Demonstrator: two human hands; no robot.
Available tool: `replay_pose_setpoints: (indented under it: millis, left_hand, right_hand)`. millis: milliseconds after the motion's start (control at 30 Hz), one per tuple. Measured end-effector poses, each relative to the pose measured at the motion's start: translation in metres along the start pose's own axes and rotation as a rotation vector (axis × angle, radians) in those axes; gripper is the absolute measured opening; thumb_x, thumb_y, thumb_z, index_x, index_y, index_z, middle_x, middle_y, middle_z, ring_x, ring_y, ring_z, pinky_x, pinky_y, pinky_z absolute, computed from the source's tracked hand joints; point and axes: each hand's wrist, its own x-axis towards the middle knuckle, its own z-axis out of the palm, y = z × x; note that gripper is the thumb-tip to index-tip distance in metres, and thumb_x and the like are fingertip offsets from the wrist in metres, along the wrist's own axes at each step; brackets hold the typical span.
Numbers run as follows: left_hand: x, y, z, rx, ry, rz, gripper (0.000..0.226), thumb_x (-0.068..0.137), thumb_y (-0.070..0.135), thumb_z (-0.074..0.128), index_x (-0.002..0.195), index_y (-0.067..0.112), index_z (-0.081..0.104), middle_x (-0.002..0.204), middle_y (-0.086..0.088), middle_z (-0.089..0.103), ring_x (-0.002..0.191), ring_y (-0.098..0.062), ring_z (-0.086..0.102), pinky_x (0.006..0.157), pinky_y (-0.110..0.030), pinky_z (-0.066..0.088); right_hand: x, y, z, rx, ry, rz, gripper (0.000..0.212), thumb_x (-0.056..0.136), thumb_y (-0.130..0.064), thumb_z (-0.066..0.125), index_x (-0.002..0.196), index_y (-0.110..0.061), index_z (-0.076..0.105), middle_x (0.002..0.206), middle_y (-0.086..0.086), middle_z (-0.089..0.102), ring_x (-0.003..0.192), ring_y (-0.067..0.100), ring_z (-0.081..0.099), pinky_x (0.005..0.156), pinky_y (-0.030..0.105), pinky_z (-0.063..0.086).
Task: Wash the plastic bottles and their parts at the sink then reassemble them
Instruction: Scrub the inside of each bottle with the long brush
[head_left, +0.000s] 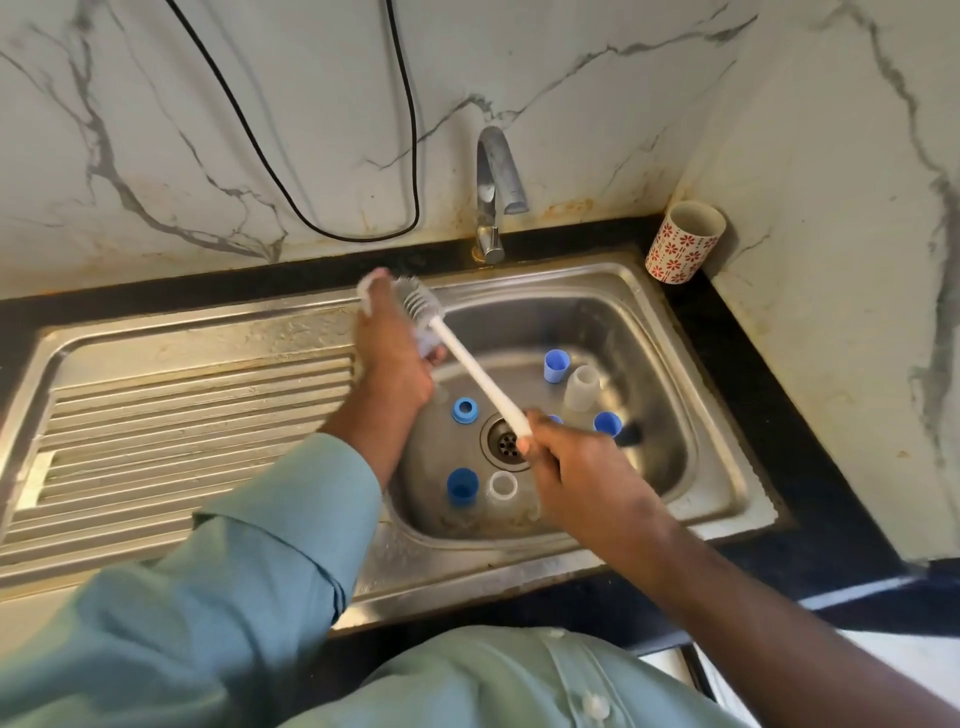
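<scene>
Over the steel sink (670, 322), the left hand (392, 358) gripped a clear plastic bottle (370, 291) while the right hand (576, 467) clenched the white bottle brush (467, 358), blue caps (556, 365) scattered around the drain (506, 441).

Steel sink (717, 467) set in a black counter (810, 415); blue caps (557, 366) and clear parts (582, 387) stand in its basin.

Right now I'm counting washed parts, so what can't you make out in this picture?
Head view only:
- Clear plastic bottle: blurred, mostly behind the left hand.
- Small blue plastic cap by the drain: nearly all behind the right hand.
- White long-handled bottle brush: handle end hidden inside the right hand.
- Dark object: blurred.
</scene>
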Motion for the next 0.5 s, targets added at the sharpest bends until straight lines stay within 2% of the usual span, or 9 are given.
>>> replay_pose_setpoints:
  millis: [67, 100, 167, 233, 300, 367, 433, 500]
  left_hand:
    - [-0.008, -0.01, 0.005, 0.034, -0.109, -0.079, 0.056, 0.088, 0.067, 0.056, 0.116, 0.018, 0.062, 0.111, -0.012, 0.065, 0.101, -0.025, 0.065, 0.075, -0.032, 0.056]
    - [-0.006, -0.006, 0.006, -0.001, -0.115, -0.105, 0.056, 0.088, 0.066, 0.056, 0.115, 0.017, 0.062, 0.111, -0.012, 0.065, 0.102, -0.024, 0.064, 0.075, -0.031, 0.054]
    - [0.001, 0.011, 0.006, -0.081, -0.055, -0.084, 0.054, 0.087, 0.064, 0.059, 0.115, 0.017, 0.061, 0.109, -0.01, 0.064, 0.096, -0.022, 0.063, 0.066, -0.028, 0.052]
    - [0.009, 0.015, 0.002, -0.027, -0.02, -0.04, 0.056, 0.085, 0.062, 0.062, 0.121, 0.018, 0.059, 0.109, -0.01, 0.064, 0.088, -0.021, 0.065, 0.055, -0.026, 0.051]
    - [0.003, -0.001, 0.003, 0.117, -0.113, -0.029, 0.056, 0.085, 0.06, 0.063, 0.123, 0.019, 0.058, 0.112, -0.013, 0.063, 0.087, -0.024, 0.065, 0.052, -0.028, 0.051]
    - [-0.006, -0.015, 0.005, 0.113, -0.21, -0.09, 0.061, 0.086, 0.06, 0.063, 0.129, 0.017, 0.055, 0.111, -0.013, 0.061, 0.086, -0.024, 0.065, 0.053, -0.03, 0.053]
    - [0.0, -0.006, 0.001, -0.022, -0.173, -0.116, 0.062, 0.09, 0.058, 0.059, 0.134, 0.016, 0.052, 0.106, -0.011, 0.061, 0.085, -0.023, 0.064, 0.055, -0.032, 0.054]
    - [0.011, 0.008, -0.004, -0.089, -0.06, -0.092, 0.054, 0.089, 0.054, 0.062, 0.128, 0.017, 0.054, 0.112, -0.014, 0.061, 0.093, -0.026, 0.065, 0.057, -0.033, 0.056]
  right_hand:
    - [0.013, -0.003, -0.008, 0.047, 0.033, 0.039, 0.029, 0.104, -0.032, 0.038, 0.124, -0.018, 0.053, 0.077, 0.003, 0.063, 0.069, 0.025, 0.064, 0.067, 0.044, 0.056]
    - [0.017, -0.003, -0.011, 0.04, 0.037, 0.034, 0.031, 0.104, -0.032, 0.038, 0.125, -0.016, 0.053, 0.08, 0.005, 0.064, 0.07, 0.024, 0.065, 0.068, 0.044, 0.056]
    - [0.014, 0.001, -0.015, -0.026, 0.02, 0.019, 0.032, 0.104, -0.032, 0.038, 0.128, -0.017, 0.053, 0.081, 0.004, 0.064, 0.069, 0.021, 0.063, 0.068, 0.041, 0.057]
    - [0.005, 0.007, -0.016, -0.015, -0.001, 0.03, 0.028, 0.104, -0.03, 0.039, 0.126, -0.019, 0.054, 0.076, 0.001, 0.061, 0.062, 0.013, 0.057, 0.063, 0.032, 0.055]
    - [0.008, 0.006, -0.017, 0.046, 0.009, 0.072, 0.025, 0.104, -0.028, 0.04, 0.119, -0.018, 0.057, 0.077, 0.001, 0.062, 0.059, 0.009, 0.055, 0.057, 0.028, 0.053]
    - [0.021, 0.004, -0.019, 0.112, 0.039, 0.112, 0.026, 0.104, -0.028, 0.04, 0.117, -0.014, 0.058, 0.082, 0.007, 0.066, 0.061, 0.014, 0.057, 0.06, 0.035, 0.057]
    - [0.022, 0.004, -0.02, 0.082, 0.009, 0.096, 0.027, 0.104, -0.028, 0.04, 0.118, -0.015, 0.059, 0.081, 0.006, 0.065, 0.063, 0.016, 0.059, 0.064, 0.037, 0.058]
    - [0.01, 0.009, -0.019, 0.042, -0.03, 0.087, 0.025, 0.104, -0.028, 0.04, 0.116, -0.017, 0.06, 0.078, 0.001, 0.062, 0.069, 0.017, 0.063, 0.068, 0.038, 0.058]
